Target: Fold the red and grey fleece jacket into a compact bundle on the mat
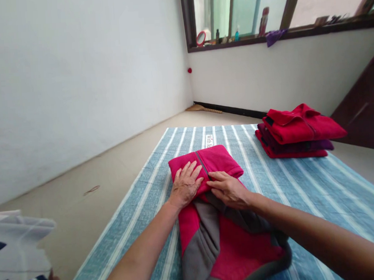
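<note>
Jacket: pink jacket w/ grey trim lies on the striped mat, right in front of the person. Far end is folded into a neat pink block w/ the zip line showing down the middle. Near end is loose & spread out, grey edge curling at the bottom.
L hand: left hand lies flat on the folded block, fingers spread out, palm down. Not grabbing, just pressing.
R hand: right hand sits just beside the left one, at the edge of the fold. Fingers bent down onto the cloth where pink meets grey. Can't tell if it pinches cloth or only presses.
Step now: looks like mid-fold. Top part done & being held flat, bottom part not folded yet.
Next move needs: prob. keep the block pressed so it won't pop open, then get a good hold on the loose near end & bring it up even w/ the block.
Pile: folded clothes pile, red on top w/ a dark one in the middle, sits at the far right of the mat, well apart from the hands.
Other stuff: window sill w/ small bottles far back; some white & dark cloth at bottom left, off the mat.
</note>
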`<action>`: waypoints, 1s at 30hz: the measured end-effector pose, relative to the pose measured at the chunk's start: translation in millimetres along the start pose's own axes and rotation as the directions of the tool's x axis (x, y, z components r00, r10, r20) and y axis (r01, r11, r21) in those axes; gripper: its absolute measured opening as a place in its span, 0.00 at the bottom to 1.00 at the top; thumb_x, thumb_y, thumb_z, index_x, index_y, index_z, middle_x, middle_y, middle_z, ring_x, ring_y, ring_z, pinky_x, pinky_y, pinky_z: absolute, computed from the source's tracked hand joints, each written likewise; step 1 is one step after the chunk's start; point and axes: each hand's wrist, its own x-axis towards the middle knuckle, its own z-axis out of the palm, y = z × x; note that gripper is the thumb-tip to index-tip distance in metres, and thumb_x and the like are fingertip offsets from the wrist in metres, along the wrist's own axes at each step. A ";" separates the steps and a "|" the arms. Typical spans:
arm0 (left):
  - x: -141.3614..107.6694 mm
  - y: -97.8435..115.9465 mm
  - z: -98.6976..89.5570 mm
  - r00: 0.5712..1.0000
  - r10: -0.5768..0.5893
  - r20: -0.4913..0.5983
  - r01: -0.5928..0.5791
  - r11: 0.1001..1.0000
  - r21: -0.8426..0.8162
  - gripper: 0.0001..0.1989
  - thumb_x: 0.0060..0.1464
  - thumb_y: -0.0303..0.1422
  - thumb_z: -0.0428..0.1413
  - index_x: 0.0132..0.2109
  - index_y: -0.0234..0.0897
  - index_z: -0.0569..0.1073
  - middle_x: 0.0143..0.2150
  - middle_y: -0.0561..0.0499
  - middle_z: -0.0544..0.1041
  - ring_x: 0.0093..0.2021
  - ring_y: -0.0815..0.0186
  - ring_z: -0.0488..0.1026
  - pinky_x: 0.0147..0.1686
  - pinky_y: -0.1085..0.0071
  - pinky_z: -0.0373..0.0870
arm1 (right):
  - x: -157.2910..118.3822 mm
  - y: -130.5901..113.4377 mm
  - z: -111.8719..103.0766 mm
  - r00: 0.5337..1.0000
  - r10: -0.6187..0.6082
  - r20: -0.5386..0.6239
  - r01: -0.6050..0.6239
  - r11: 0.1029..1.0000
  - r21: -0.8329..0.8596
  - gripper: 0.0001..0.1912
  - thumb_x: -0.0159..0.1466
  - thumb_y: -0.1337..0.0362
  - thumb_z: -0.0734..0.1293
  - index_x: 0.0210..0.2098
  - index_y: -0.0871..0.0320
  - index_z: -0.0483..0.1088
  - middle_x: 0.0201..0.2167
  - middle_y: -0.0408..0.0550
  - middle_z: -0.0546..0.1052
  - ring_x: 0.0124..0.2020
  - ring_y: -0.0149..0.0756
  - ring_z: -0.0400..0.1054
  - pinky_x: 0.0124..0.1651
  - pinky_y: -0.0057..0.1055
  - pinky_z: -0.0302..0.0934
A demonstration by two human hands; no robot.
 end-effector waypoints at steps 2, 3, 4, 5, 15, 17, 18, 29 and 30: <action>-1.1 -1.7 2.6 1.000 -0.009 0.000 0.009 1.000 -0.015 0.22 0.63 0.36 0.48 0.62 0.39 0.65 0.65 0.42 0.63 0.66 0.54 0.57 0.60 0.50 0.58 | 3.7 9.2 2.8 0.996 0.072 -0.049 -0.068 0.994 0.091 0.11 0.65 0.70 0.62 0.39 0.60 0.77 0.48 0.56 0.75 0.50 0.40 0.70 0.53 0.39 0.65; -2.1 -1.6 3.7 1.000 -0.016 -0.010 0.015 1.000 -0.014 0.22 0.63 0.36 0.48 0.62 0.39 0.65 0.65 0.42 0.63 0.66 0.54 0.57 0.60 0.50 0.58 | 5.2 13.8 4.5 0.993 0.095 -0.066 -0.087 0.990 0.115 0.11 0.65 0.71 0.62 0.37 0.59 0.77 0.46 0.54 0.76 0.48 0.39 0.71 0.51 0.37 0.66; -3.4 -0.8 4.3 0.999 -0.022 -0.024 0.021 1.000 -0.008 0.22 0.63 0.36 0.48 0.62 0.38 0.65 0.65 0.41 0.64 0.66 0.54 0.58 0.60 0.50 0.58 | 6.4 17.8 5.9 0.991 0.107 -0.077 -0.097 0.987 0.125 0.11 0.64 0.72 0.62 0.36 0.59 0.77 0.45 0.53 0.77 0.47 0.37 0.72 0.50 0.35 0.67; -4.9 0.7 4.2 0.999 -0.026 -0.040 0.026 1.000 0.002 0.21 0.63 0.35 0.48 0.61 0.38 0.66 0.64 0.41 0.64 0.65 0.54 0.58 0.60 0.50 0.58 | 6.9 21.1 7.0 0.990 0.110 -0.084 -0.098 0.987 0.128 0.12 0.64 0.73 0.62 0.36 0.58 0.77 0.44 0.52 0.78 0.46 0.37 0.72 0.49 0.34 0.67; -20.8 15.8 -10.2 0.946 0.323 0.010 -0.322 0.946 -0.038 0.23 0.63 0.24 0.43 0.61 0.43 0.67 0.64 0.48 0.66 0.67 0.59 0.56 0.63 0.52 0.52 | -13.9 22.2 -11.8 0.997 -0.070 0.044 0.072 0.995 -0.064 0.14 0.68 0.71 0.58 0.48 0.59 0.71 0.47 0.55 0.75 0.49 0.39 0.68 0.50 0.38 0.65; -20.6 14.7 -10.2 0.937 0.347 0.028 -0.345 0.937 -0.054 0.23 0.64 0.24 0.42 0.61 0.43 0.66 0.63 0.48 0.67 0.66 0.59 0.57 0.63 0.51 0.51 | -22.6 22.1 -19.2 0.989 -0.103 0.104 0.118 0.982 -0.147 0.17 0.68 0.72 0.57 0.55 0.60 0.67 0.50 0.57 0.73 0.53 0.40 0.66 0.53 0.41 0.64; -20.4 13.8 -10.0 0.934 0.354 0.037 -0.352 0.934 -0.056 0.23 0.64 0.24 0.41 0.61 0.43 0.66 0.63 0.47 0.67 0.66 0.59 0.57 0.62 0.50 0.51 | -28.1 22.3 -23.8 0.986 -0.110 0.122 0.131 0.975 -0.182 0.19 0.68 0.72 0.57 0.56 0.60 0.65 0.52 0.58 0.72 0.55 0.41 0.65 0.55 0.44 0.63; -19.2 11.4 -9.6 0.907 0.417 0.068 -0.417 0.909 -0.007 0.22 0.63 0.25 0.43 0.62 0.41 0.65 0.63 0.45 0.66 0.66 0.55 0.56 0.59 0.49 0.54 | -132.7 -56.4 -84.4 0.952 -0.096 0.289 0.174 0.950 -0.258 0.30 0.65 0.54 0.64 0.64 0.55 0.58 0.62 0.57 0.65 0.64 0.49 0.55 0.62 0.51 0.53; -18.5 12.1 -9.0 0.905 0.419 0.075 -0.420 0.908 -0.002 0.22 0.64 0.25 0.44 0.62 0.41 0.65 0.64 0.45 0.66 0.66 0.54 0.57 0.59 0.49 0.54 | -140.0 -65.8 -79.9 0.942 -0.158 0.295 0.239 0.935 -0.262 0.31 0.65 0.51 0.63 0.64 0.55 0.58 0.61 0.57 0.66 0.63 0.51 0.56 0.61 0.51 0.54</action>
